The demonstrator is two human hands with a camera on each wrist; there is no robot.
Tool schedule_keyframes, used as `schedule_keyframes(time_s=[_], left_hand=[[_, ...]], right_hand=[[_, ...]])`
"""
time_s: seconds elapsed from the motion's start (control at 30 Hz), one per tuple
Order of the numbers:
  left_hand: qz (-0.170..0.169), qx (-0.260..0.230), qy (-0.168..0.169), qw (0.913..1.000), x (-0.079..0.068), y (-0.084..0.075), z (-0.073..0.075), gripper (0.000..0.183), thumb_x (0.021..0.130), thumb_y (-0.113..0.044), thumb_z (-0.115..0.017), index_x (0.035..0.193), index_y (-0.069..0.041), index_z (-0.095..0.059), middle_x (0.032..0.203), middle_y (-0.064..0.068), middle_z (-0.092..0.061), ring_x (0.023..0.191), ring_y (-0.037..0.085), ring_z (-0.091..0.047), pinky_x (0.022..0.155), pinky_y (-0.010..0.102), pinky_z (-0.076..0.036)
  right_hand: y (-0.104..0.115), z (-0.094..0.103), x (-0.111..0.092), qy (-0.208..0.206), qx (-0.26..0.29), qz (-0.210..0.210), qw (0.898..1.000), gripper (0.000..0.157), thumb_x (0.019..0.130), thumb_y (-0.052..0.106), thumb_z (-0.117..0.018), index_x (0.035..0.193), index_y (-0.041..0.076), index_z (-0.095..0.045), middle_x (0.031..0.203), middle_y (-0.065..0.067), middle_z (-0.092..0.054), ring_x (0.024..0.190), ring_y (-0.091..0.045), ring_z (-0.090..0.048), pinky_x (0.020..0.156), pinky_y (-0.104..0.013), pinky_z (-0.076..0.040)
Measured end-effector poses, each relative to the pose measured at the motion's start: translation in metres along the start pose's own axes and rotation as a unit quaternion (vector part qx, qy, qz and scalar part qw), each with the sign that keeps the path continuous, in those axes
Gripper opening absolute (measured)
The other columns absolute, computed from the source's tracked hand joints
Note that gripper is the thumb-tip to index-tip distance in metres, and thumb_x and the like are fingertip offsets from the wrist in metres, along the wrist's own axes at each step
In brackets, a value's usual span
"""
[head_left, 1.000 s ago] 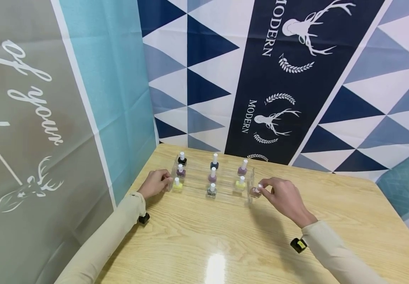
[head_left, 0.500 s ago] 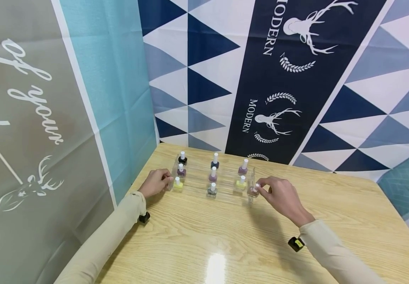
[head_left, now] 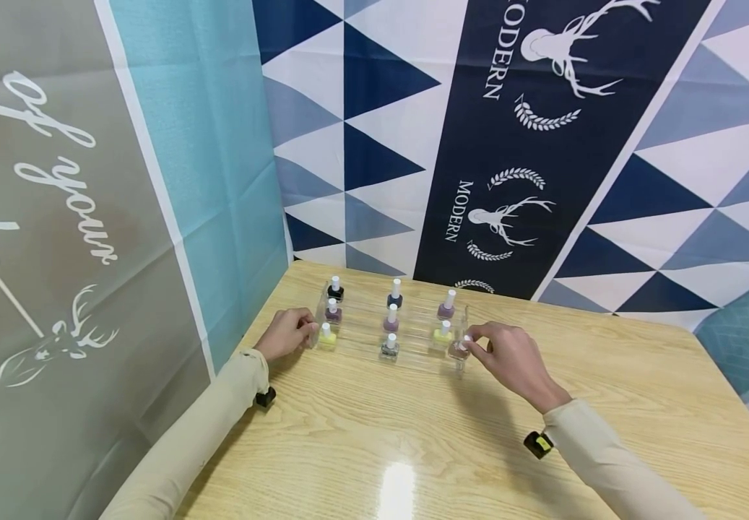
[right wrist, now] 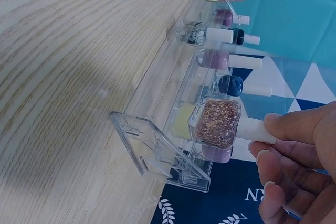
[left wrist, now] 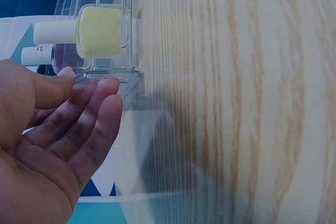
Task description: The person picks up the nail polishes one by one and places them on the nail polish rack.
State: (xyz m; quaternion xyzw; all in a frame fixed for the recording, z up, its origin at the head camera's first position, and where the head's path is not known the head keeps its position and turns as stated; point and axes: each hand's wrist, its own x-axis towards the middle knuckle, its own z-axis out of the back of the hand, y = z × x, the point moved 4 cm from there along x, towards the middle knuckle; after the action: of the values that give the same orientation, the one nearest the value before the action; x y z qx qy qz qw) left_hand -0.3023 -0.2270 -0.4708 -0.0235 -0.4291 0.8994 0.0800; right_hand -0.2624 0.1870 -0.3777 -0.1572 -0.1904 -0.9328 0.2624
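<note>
A clear tiered display rack (right wrist: 157, 145) holds several white-capped nail polish bottles. In the left wrist view, my left hand (left wrist: 58, 135) pinches the rack's left end panel between thumb and fingers. Close by stand a yellow bottle (left wrist: 102, 32) and a purple one (left wrist: 66, 59). My right hand (head_left: 511, 361) pinches the white cap of a glittery copper-pink nail polish bottle (right wrist: 218, 123). That bottle is at the rack's right end, near a yellow bottle (head_left: 442, 335) on the front tier. Whether it touches the rack cannot be told.
At the front middle sits a silver-glitter bottle (head_left: 389, 349); mauve (head_left: 391, 321), navy (head_left: 395, 297) and black (head_left: 335, 291) bottles stand on tiers behind. The wooden table (head_left: 348, 433) ends against patterned cloth hangings (head_left: 374, 144) at the back and left.
My right hand has moved slightly left, carrying the glittery bottle from outside the rack's right end panel to over that end. My left hand stays on the rack.
</note>
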Motion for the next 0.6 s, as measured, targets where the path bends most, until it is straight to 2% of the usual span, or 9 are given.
schedule_keyframes(time_s=[0.6], left_hand=[[0.001, 0.001, 0.002, 1.0000, 0.0010, -0.0001, -0.0006, 0.015, 0.105, -0.013, -0.061, 0.094, -0.007, -0.069, 0.073, 0.010, -0.067, 0.060, 0.024, -0.065, 0.052, 0.035, -0.053]], right_hand=[[0.0057, -0.0093, 0.0043, -0.004, 0.007, 0.010, 1.000, 0.007, 0.093, 0.022, -0.079, 0.092, 0.015, -0.079, 0.084, 0.004, -0.072, 0.056, -0.003, -0.050, 0.051, -0.030, -0.041]])
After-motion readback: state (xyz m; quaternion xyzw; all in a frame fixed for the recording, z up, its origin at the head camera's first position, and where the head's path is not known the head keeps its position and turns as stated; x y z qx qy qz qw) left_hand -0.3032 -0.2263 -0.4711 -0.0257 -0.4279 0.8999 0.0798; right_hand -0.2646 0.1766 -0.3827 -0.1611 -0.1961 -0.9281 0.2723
